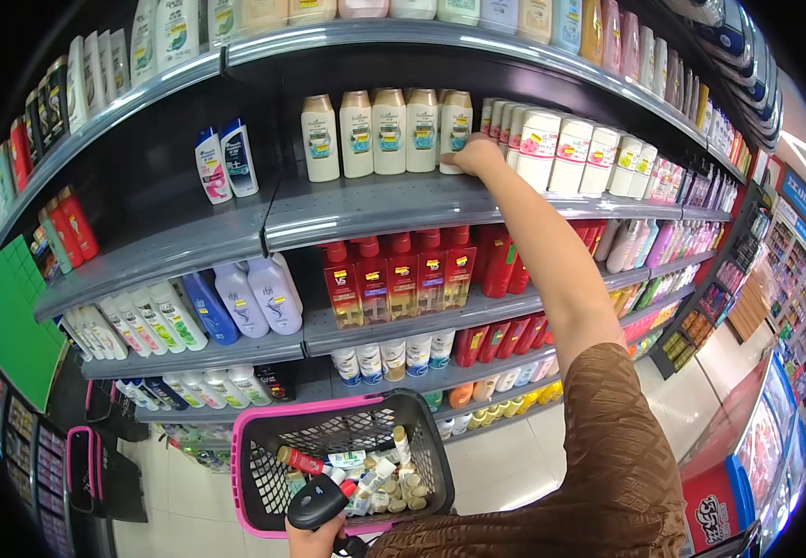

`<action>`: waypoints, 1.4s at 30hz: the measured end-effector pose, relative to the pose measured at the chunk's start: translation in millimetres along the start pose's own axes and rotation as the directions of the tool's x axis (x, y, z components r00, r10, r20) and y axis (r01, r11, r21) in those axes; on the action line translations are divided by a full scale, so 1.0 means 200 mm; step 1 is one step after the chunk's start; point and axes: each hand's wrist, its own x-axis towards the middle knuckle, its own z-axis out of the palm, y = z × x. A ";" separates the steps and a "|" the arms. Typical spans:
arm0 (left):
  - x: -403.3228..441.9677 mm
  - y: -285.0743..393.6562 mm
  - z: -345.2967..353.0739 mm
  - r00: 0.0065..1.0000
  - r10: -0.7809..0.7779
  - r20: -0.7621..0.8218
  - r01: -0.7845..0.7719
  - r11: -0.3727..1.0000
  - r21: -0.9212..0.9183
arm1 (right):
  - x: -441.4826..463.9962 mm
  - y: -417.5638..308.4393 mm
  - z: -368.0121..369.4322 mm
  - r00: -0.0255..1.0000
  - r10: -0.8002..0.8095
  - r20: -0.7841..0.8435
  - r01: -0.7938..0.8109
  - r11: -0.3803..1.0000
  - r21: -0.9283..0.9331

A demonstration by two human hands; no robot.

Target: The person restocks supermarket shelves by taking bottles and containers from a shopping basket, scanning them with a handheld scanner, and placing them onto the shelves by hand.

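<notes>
My right hand is stretched out to the upper middle shelf, its fingers closed round the lower part of a white bottle with a gold cap. That bottle stands at the right end of a row of matching bottles. At the bottom of the view my left hand is wrapped round the handle of a black handheld device with a red part. The device is over a black basket with a pink rim, which holds several bottles and tubes.
Grey shelves full of bottles run across the view. White boxes with pink flowers stand right of my right hand. Red pump bottles are below. Black baskets stand at the left, a freezer at the right.
</notes>
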 end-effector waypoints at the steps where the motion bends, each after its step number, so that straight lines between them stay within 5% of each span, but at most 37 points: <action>1: 0.01 -0.02 0.00 0.999 0.035 0.028 -0.035 0.999 -0.022 | 0.00 -0.01 0.01 1.000 0.012 -0.013 -0.012 1.000 -0.011; 18: -0.03 -0.01 -0.10 0.995 -0.061 0.084 0.066 0.996 -0.063 | -0.01 -0.03 0.02 0.998 0.032 -0.051 -0.029 0.998 0.060; 19: -0.03 0.04 -0.09 0.994 -0.023 0.108 0.026 0.999 -0.027 | 0.00 -0.02 0.02 0.998 0.023 -0.051 -0.022 0.999 0.026; 20: -0.06 0.09 -0.09 0.992 -0.005 0.124 0.004 1.000 0.009 | -0.01 -0.02 0.05 0.981 -0.042 -0.187 0.004 0.980 -0.198; 24: -0.08 0.08 -0.18 0.998 -0.030 0.053 0.028 0.999 0.036 | -0.24 -0.05 -0.07 0.956 -0.244 -0.161 0.185 0.931 -0.314; 25: -0.08 0.06 -0.22 0.998 -0.056 0.040 0.053 0.996 0.070 | -0.37 -0.06 -0.04 0.839 -0.409 -0.358 0.334 0.908 -0.253; 26: -0.09 0.04 -0.25 0.995 -0.095 0.040 0.094 0.995 0.016 | -0.56 -0.05 0.00 0.580 -0.561 -0.592 0.589 0.790 -0.172; 27: -0.09 0.02 -0.28 0.997 -0.073 0.014 0.073 0.997 -0.011 | -0.82 -0.09 0.04 0.518 -0.531 -0.670 0.705 0.709 -0.017; 28: -0.09 0.01 -0.30 0.998 -0.060 -0.007 0.060 0.998 -0.034 | -1.13 -0.10 0.17 0.602 -0.457 -0.655 0.731 0.645 0.222; 30: -0.07 -0.04 -0.36 0.999 -0.045 -0.026 0.043 0.996 -0.084 | -1.73 0.01 0.62 0.807 -0.469 -0.359 0.575 0.479 0.663; 31: -0.05 -0.04 -0.38 0.998 -0.053 -0.025 0.050 0.995 -0.092 | -1.99 -0.03 0.75 0.731 -0.662 -0.166 0.622 0.546 0.562; 32: -0.05 -0.02 -0.41 0.998 -0.061 -0.021 0.058 0.994 -0.096 | -2.24 -0.09 0.92 0.764 -0.503 0.405 0.220 0.792 0.569; 33: -0.04 -0.01 -0.44 0.997 -0.065 -0.035 0.062 0.995 -0.076 | -2.43 0.05 1.20 0.581 -0.667 0.466 0.392 0.732 0.557; 34: -0.03 -0.02 -0.49 0.998 -0.062 -0.016 0.061 0.996 -0.073 | -2.56 0.04 1.28 0.373 -0.595 0.712 0.278 0.804 0.526; 36: 0.00 -0.02 -0.56 0.995 -0.101 0.006 0.102 0.993 -0.062 | -2.75 0.02 1.48 0.370 -0.359 0.857 0.095 0.932 0.350; 37: 0.01 -0.02 -0.60 0.993 -0.114 0.015 0.115 0.992 -0.059 | -2.81 0.07 1.61 0.366 -0.347 0.863 0.083 0.936 0.341; 39: 0.04 -0.02 -0.65 0.989 -0.145 0.025 0.144 0.989 0.020 | -2.89 0.18 1.89 0.436 -0.002 0.900 0.163 0.984 -0.077; 40: 0.05 -0.03 -0.68 0.986 -0.164 0.036 0.163 0.986 0.030 | -2.90 0.20 1.97 0.424 0.014 0.906 0.148 0.985 -0.084; 42: 0.07 -0.04 -0.74 0.982 -0.170 0.079 0.166 0.985 0.055 | -2.89 0.22 2.10 0.250 0.197 0.948 0.080 0.971 -0.223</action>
